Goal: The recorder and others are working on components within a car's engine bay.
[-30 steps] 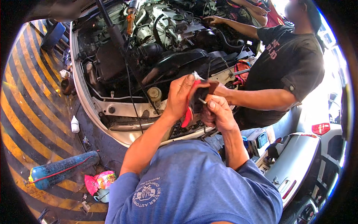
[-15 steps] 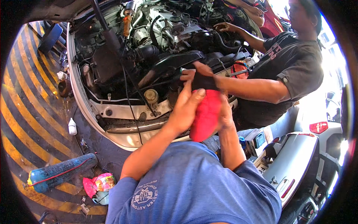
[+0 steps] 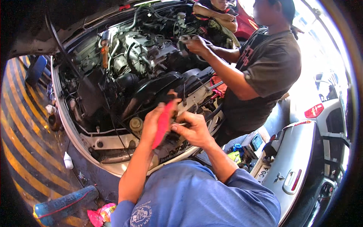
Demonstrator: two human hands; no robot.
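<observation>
A red-and-black cloth [image 3: 163, 123], smeared by motion, is in front of me over the front edge of an open engine bay. My left hand [image 3: 150, 123] is closed around its left side. Just to the right, my right hand [image 3: 194, 129] is bent in a pinch, thumb against fingers, by the cloth's dark edge; what it pinches is too blurred to make out. Beyond the hands lies the engine [image 3: 147, 53], with a black curved shroud [image 3: 159, 85] nearer me. A round yellowish cap [image 3: 136, 123] sits left of my left hand.
A co-worker in a dark shirt [image 3: 264, 64] stands at the right, hands raised over the engine bay. Another person leans in at the far side. A prop rod [image 3: 60, 41] rises at the left. On the floor are a blue cylinder [image 3: 68, 204] and white bottle [image 3: 68, 160].
The cloth has swung lower left and turned edge-on; my right hand has moved from its side to a pinch beside it. The co-worker's near arm has drawn back from my hands.
</observation>
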